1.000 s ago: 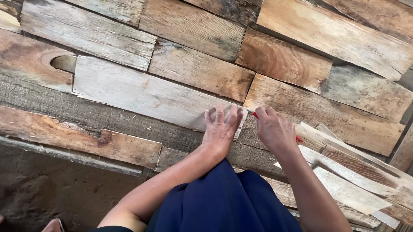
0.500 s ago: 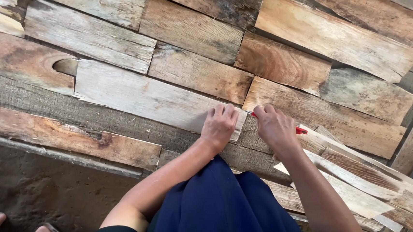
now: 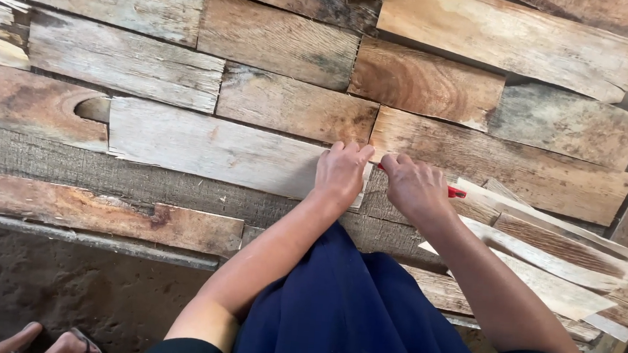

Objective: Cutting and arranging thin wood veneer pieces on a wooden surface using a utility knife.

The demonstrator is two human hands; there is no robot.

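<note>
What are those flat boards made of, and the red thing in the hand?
The boards look like rough, unpainted wood: grain lines, knots and splintery edges show, some pale grey, some reddish brown. The red thing under the right hand is mostly hidden; its smooth bright colour hints at plastic or painted wood, but I cannot tell which.

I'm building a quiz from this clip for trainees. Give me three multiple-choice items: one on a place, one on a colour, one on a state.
1. Where does the left hand rest?
A. on the right end of a pale plank
B. on the dirt floor
C. on a sandal

2. What colour is the marker in the right hand?
A. blue
B. red
C. green

3. How does the left hand lie?
A. clenched in a fist
B. lifted off the wood
C. flat, fingers down

Answers: 1 A, the palm covers the plank's end. 2 B, a red tip shows beside the hand. 3 C, its fingers press the board.
</note>
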